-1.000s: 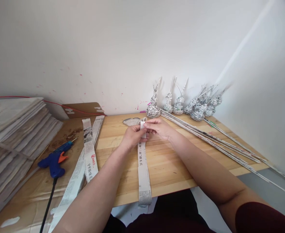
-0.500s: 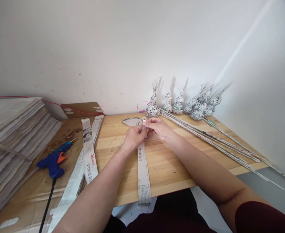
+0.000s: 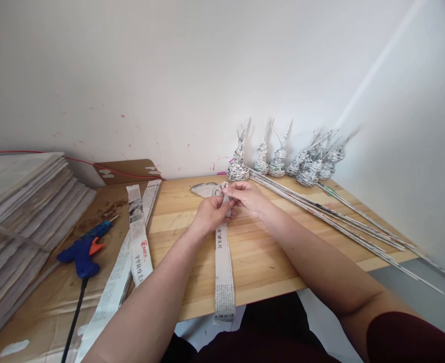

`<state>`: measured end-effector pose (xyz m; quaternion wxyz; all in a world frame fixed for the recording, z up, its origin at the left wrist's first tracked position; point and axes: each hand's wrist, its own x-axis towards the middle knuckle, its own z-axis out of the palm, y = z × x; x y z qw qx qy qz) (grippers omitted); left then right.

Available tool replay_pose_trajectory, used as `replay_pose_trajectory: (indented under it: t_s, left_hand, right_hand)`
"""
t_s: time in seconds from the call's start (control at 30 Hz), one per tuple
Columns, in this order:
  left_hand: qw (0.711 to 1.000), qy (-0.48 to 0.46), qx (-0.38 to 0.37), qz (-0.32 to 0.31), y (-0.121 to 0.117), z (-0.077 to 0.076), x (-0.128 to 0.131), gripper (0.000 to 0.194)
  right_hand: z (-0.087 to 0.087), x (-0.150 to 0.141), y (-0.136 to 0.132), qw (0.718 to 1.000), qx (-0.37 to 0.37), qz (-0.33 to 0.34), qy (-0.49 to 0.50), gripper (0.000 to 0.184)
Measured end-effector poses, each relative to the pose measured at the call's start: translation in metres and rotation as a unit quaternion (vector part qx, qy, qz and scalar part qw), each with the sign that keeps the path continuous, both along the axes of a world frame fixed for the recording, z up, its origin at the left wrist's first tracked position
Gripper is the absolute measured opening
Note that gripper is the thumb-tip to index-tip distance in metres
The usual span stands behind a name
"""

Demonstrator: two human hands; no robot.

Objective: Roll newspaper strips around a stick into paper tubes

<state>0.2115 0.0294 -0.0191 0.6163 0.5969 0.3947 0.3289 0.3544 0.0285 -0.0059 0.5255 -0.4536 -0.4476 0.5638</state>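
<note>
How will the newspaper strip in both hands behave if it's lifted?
The newspaper strip is probably floppy, since its near end droops past the table. It looks thin and flat, so likely light, and may crease or tear easily.

I get my one feed from the wearer's head, looking forward and down past close forearms [image 3: 158, 287] to the left hand [image 3: 210, 213] and right hand [image 3: 248, 198] mid-frame, wide enough to span the wooden table [image 3: 262, 257], white wall [image 3: 169, 75] beyond and lap [image 3: 275, 322] below.
</note>
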Motion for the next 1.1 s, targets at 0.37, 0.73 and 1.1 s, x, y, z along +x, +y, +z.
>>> replay_pose_trajectory:
  t_s: [0.37, 0.73, 1.1]
  left_hand:
    - [1.000, 0.004, -0.023, -0.005, -0.001, 0.004, -0.001, 0.033]
    - [0.999, -0.002, -0.025, -0.034, 0.001, 0.000, -0.001, 0.029]
    - [0.998, 0.000, -0.017, -0.063, 0.000, -0.002, -0.001, 0.036]
  right_hand:
    - [0.008, 0.009, -0.003, 0.991, 0.022, 0.117, -0.066, 0.032]
    - [0.005, 0.011, -0.001, 0.994, 0.004, 0.099, -0.044, 0.035]
    - [0.004, 0.005, 0.001, 1.000, -0.008, 0.000, -0.008, 0.039]
